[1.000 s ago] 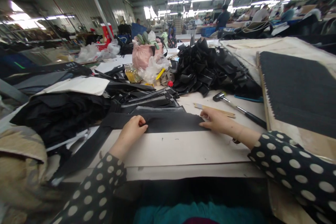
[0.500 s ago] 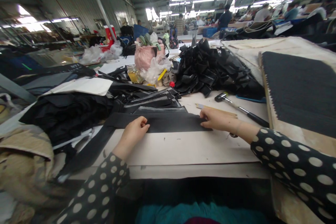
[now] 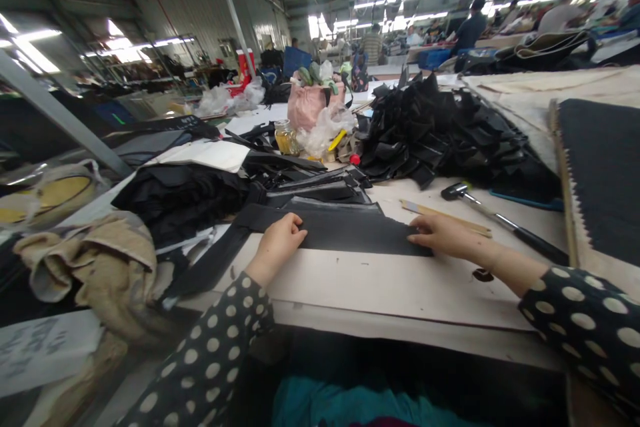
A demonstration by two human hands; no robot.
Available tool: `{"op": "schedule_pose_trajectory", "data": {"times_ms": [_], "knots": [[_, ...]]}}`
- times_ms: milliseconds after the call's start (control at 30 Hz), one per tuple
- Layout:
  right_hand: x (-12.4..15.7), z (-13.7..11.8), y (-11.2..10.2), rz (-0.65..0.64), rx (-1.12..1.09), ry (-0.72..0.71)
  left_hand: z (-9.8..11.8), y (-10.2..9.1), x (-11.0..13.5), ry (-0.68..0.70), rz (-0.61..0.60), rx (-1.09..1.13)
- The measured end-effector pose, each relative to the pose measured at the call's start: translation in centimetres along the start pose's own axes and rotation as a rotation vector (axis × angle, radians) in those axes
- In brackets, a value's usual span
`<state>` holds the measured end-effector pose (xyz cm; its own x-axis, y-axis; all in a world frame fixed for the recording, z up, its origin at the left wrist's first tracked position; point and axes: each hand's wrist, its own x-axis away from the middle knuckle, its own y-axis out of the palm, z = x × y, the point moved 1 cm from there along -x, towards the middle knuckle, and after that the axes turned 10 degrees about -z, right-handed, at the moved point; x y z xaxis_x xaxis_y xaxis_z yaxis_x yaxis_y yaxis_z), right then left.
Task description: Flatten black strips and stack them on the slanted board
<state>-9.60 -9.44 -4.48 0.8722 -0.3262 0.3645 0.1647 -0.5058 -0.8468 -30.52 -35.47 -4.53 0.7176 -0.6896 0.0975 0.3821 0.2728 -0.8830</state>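
A long black strip of material [image 3: 357,233] lies across the pale work board [image 3: 350,283]. My left hand [image 3: 281,243] has its fingers curled on the strip left of its middle, thumb against fingertips. Near the strip's right end, my right hand [image 3: 440,235] pinches its upper edge between thumb and fingers. Just behind the strip are stacked black pieces [image 3: 325,190], partly covered by it. A second black strip [image 3: 215,263] slants down toward me at the left. Close to my right hand lie a yellowish flat stick [image 3: 450,215] and a hammer [image 3: 505,217] with a black grip.
Behind stands a large heap of black pieces [image 3: 445,127]. A pink bag [image 3: 313,105], a glass jar [image 3: 286,139] and a clear plastic bag [image 3: 325,130] sit left of it. At left lie a black bundle [image 3: 185,200] and a tan cloth [image 3: 110,253]. A dark-faced board [image 3: 600,173] rises at right.
The view has swung left, so everything sits further right in the picture. Both hands stay on the black strip in nearly the same places.
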Motion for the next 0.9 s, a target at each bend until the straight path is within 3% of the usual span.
{"op": "schedule_pose_trajectory", "data": {"times_ms": [900], "knots": [[0.31, -0.69, -0.08, 0.013, 0.014, 0.062, -0.65, 0.12, -0.13, -0.010, -0.056, -0.013]]}}
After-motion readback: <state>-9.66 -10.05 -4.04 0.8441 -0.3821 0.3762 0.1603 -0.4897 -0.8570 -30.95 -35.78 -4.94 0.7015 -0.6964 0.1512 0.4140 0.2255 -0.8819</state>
